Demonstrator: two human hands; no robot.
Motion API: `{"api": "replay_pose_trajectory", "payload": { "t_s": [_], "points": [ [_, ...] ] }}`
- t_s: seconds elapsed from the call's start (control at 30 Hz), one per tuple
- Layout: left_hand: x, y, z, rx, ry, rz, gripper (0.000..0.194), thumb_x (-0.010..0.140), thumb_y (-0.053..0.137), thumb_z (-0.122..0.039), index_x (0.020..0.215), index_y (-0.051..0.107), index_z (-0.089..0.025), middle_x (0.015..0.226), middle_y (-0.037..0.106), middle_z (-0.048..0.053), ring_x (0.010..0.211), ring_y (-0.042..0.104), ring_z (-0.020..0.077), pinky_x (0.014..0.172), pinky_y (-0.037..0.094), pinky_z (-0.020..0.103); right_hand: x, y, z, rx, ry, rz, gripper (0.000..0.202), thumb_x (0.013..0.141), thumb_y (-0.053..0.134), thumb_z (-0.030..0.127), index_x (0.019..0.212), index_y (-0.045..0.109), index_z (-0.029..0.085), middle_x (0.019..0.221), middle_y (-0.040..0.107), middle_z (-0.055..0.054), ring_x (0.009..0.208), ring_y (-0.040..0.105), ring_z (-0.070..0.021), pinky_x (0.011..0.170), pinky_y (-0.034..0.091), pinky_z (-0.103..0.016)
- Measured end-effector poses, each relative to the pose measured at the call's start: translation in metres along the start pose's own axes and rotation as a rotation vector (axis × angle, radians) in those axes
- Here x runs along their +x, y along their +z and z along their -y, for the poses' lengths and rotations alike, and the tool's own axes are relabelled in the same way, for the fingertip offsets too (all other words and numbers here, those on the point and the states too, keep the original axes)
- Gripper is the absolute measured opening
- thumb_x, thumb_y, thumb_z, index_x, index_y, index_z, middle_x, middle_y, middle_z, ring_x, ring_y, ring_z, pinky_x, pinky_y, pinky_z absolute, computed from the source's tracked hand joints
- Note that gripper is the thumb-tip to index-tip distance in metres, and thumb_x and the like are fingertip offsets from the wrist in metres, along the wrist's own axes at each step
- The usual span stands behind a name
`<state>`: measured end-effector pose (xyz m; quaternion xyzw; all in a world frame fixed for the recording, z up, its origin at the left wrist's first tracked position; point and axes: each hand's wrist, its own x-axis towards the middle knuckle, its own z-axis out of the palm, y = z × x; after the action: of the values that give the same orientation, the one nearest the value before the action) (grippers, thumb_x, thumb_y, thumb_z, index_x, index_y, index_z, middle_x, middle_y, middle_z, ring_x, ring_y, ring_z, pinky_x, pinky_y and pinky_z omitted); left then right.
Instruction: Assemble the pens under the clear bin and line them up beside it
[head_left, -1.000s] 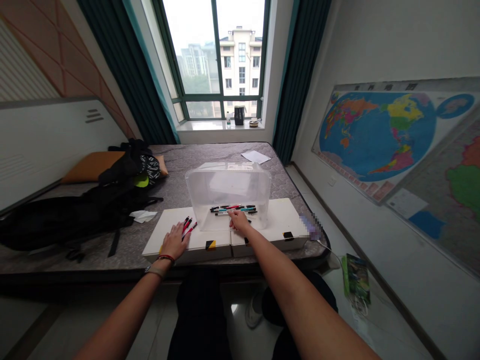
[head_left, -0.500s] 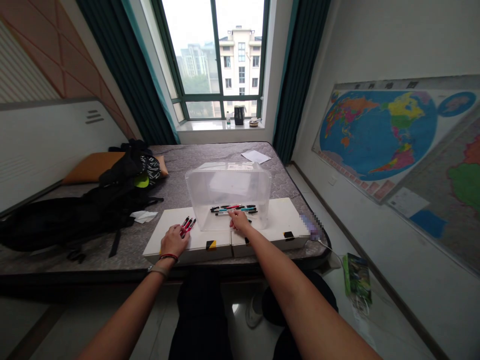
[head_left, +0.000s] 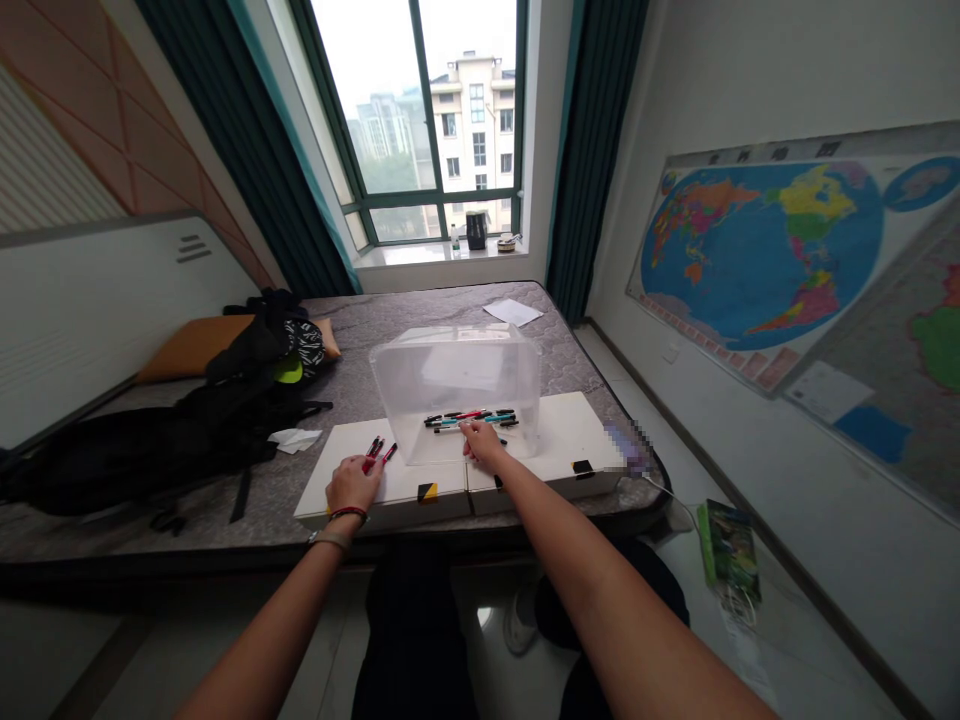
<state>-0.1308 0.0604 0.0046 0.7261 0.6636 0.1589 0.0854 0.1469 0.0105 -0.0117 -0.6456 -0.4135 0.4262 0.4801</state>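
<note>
A clear plastic bin (head_left: 459,375) lies on its side on the white boxes, its opening facing me. Inside it several pens (head_left: 471,416) are heaped, with black, red, teal and white barrels. My right hand (head_left: 484,446) reaches into the opening, fingers pinched at the end of a white pen (head_left: 448,430) at the front of the heap. To the left of the bin, my left hand (head_left: 352,483) rests on the left white box (head_left: 405,485), its fingers closed around a few red and black pens (head_left: 375,448). Their lower ends are hidden by the fingers.
Both boxes stand at the front edge of a grey mattress (head_left: 442,300). A black backpack (head_left: 172,430) and a crumpled tissue (head_left: 295,440) lie on the left. A paper sheet (head_left: 513,312) lies behind the bin. A green package (head_left: 729,550) is on the floor at right.
The view has shifted slightly. The pens at my left hand are fanned a little differently. My right hand stays at the pens in the bin.
</note>
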Motion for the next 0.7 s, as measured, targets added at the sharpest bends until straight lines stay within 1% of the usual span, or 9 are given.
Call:
{"api": "replay_pose_trajectory", "payload": {
  "t_s": [0.2, 0.4, 0.7],
  "points": [
    [-0.008, -0.002, -0.002, 0.027, 0.099, -0.063, 0.036, 0.082, 0.050, -0.052, 0.090, 0.070, -0.022, 0.108, 0.065, 0.010, 0.096, 0.059, 0.0271, 0.078, 0.046, 0.036, -0.002, 0.000, 0.002, -0.003, 0.006, -0.003, 0.030, 0.092, 0.048, 0.040, 0.073, 0.051, 0.018, 0.044, 0.055, 0.003, 0.032, 0.044, -0.0076, 0.035, 0.031, -0.016],
    [-0.014, -0.001, -0.003, 0.036, 0.099, -0.124, 0.036, 0.086, 0.046, -0.048, 0.093, 0.068, -0.021, 0.100, 0.066, 0.010, 0.092, 0.059, 0.0266, 0.075, 0.045, 0.036, -0.005, -0.002, 0.006, -0.010, 0.015, -0.007, 0.030, 0.092, 0.050, 0.041, 0.073, 0.052, 0.017, 0.044, 0.055, 0.003, 0.033, 0.044, -0.0071, 0.036, 0.031, -0.015],
    [-0.014, -0.001, 0.001, 0.031, 0.121, -0.132, 0.033, 0.087, 0.046, -0.045, 0.098, 0.068, -0.023, 0.103, 0.067, 0.009, 0.094, 0.059, 0.0256, 0.073, 0.044, 0.033, 0.000, 0.000, -0.001, -0.004, -0.009, -0.005, 0.032, 0.092, 0.049, 0.043, 0.071, 0.051, 0.018, 0.045, 0.056, 0.003, 0.033, 0.044, -0.0084, 0.035, 0.031, -0.017]
  ]
}}
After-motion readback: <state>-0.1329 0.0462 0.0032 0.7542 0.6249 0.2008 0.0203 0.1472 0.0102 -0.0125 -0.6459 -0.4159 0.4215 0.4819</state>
